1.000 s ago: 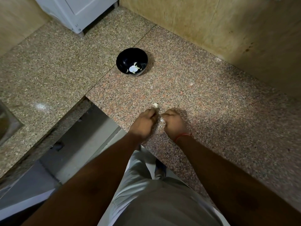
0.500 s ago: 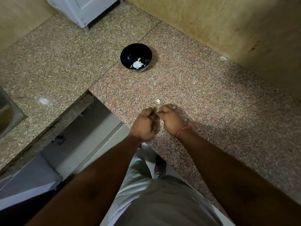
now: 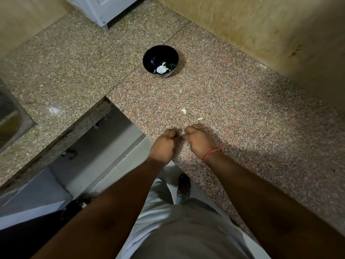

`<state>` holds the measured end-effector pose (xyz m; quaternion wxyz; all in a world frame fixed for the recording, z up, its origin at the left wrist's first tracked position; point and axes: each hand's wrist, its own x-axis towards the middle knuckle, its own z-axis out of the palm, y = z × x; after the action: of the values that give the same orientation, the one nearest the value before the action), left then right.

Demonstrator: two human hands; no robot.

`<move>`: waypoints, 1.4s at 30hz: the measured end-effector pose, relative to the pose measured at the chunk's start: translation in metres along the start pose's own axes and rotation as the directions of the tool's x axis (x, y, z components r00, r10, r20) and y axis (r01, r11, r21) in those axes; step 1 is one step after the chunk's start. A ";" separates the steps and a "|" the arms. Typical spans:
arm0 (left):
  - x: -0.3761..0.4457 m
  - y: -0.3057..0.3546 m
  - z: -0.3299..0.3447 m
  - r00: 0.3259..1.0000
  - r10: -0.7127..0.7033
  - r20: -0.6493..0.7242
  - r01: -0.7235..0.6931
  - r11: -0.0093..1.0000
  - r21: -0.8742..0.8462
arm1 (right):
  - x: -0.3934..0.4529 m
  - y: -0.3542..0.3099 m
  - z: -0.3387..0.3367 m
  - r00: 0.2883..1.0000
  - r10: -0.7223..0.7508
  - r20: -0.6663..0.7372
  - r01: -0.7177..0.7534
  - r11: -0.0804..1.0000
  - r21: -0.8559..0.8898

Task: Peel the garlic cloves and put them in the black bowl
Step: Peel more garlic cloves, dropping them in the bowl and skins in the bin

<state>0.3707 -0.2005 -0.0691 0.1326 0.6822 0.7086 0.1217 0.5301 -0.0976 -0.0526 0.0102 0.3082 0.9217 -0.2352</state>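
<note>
The black bowl [image 3: 149, 58] stands on the granite counter [image 3: 242, 113], well beyond my hands, with a few pale garlic cloves [image 3: 162, 69] in its bottom. Near the counter's front edge, my left hand [image 3: 164, 144] and my right hand [image 3: 197, 141] are held close together with the fingers curled. Their fingertips meet on a small garlic clove that is almost fully hidden between them. Just beyond my right hand, two pale garlic scraps [image 3: 183, 110] [image 3: 200, 118] lie on the counter.
A steel sink [image 3: 11, 118] is set into the counter at far left. A white appliance [image 3: 104, 10] stands at the back, and a tan wall [image 3: 280, 34] runs along the right. The counter is cut away below my left arm, above the floor [image 3: 104, 159].
My hands have drawn back slightly toward the counter's front edge, still together. A second pale scrap now lies on the counter by my right hand. The camera view has shifted.
</note>
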 end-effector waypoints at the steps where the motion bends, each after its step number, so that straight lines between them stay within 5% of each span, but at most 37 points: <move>1: -0.002 0.001 0.000 1.000 -0.006 0.026 0.005 1.000 0.020 | -0.002 0.001 0.003 1.000 0.012 -0.004 -0.012 1.000 0.002; 10: -0.009 0.011 -0.008 0.998 -0.006 0.069 -0.001 0.995 0.097 | -0.013 -0.012 0.015 0.996 0.032 -0.086 -0.036 0.998 -0.048; 14: -0.018 0.006 -0.005 0.993 -0.103 0.061 0.094 0.985 0.146 | -0.023 -0.026 0.023 0.975 0.144 -0.170 -0.134 0.989 0.066; 17: -0.020 0.001 -0.006 0.957 -0.283 -0.059 0.283 0.959 -0.009 | -0.023 -0.033 0.024 0.908 0.314 -0.278 -0.222 0.922 0.316; 21: -0.019 -0.007 -0.012 0.797 -0.595 -0.101 0.514 0.757 -0.404 | -0.002 -0.036 0.015 0.846 0.432 -0.313 -0.269 0.852 0.449; 27: -0.019 -0.010 -0.017 0.764 -0.637 -0.103 0.482 0.668 -0.567 | 0.027 -0.043 0.021 0.963 0.182 -0.200 -0.146 0.973 0.178; 32: -0.026 -0.011 -0.016 0.748 -0.657 -0.092 0.440 0.596 -0.671 | 0.007 -0.056 0.030 0.984 0.117 -0.131 -0.114 0.993 0.026; 37: -0.039 -0.016 -0.007 0.721 -0.689 -0.075 0.467 0.563 -0.682 | -0.007 -0.079 0.048 0.957 0.207 -0.203 -0.184 0.975 0.126; 42: -0.058 -0.032 0.015 0.627 -0.778 0.034 0.514 0.381 -0.769 | -0.009 -0.095 0.061 0.928 0.294 -0.227 -0.257 0.950 0.178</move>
<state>0.3476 -0.2599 -0.0930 0.3020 0.2011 0.8225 0.4381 0.4753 -0.1954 -0.0649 -0.0959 0.4620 0.8434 -0.2569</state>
